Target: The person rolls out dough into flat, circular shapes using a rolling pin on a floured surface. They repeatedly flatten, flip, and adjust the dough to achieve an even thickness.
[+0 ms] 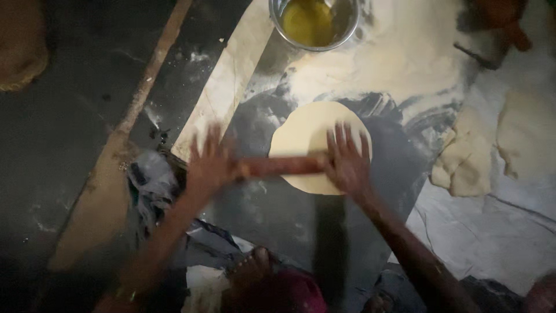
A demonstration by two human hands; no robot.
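A round flat disc of pale dough [310,130] lies on a dark stone slab [289,214] dusted with flour. A reddish wooden rolling pin [278,167] lies across the near part of the disc. My left hand [209,165] presses flat on the pin's left end, fingers spread. On the pin's right end my right hand [346,162] rests the same way, over the dough. Both palms push down on the pin rather than gripping it.
A steel bowl of yellow oil [313,23] stands at the far edge. A heap of flour [399,52] spreads beside it. Lumps of raw dough [463,159] lie at the right. Crumpled cloth [153,185] sits left of the slab. A foot [249,269] shows near the bottom.
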